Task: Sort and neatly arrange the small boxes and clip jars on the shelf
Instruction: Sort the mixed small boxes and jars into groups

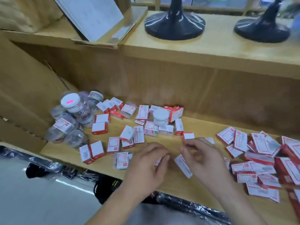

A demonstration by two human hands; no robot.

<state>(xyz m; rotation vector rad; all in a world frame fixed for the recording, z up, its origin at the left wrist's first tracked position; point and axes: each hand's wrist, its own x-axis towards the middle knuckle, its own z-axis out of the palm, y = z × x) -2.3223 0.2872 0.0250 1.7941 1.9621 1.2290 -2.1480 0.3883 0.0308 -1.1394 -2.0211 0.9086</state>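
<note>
Small boxes (125,135) are scattered mid-shelf, jars (71,103) heaped at the left end. Left hand (146,161) is curled over one box, grip hidden — right hand (199,153) is pinched near another, contact unclear. Boxes judged light, crushable card — best held by the long sides.

- Shelf (170,181), centre of the frame: pale wood-grain board, smooth and matt.
- Small boxes (99,128): red-and-white printed card.
- Clip jars (71,103), left: clear glossy plastic, white lids.
- Stand bases (174,24), top: black, glossy.
</note>
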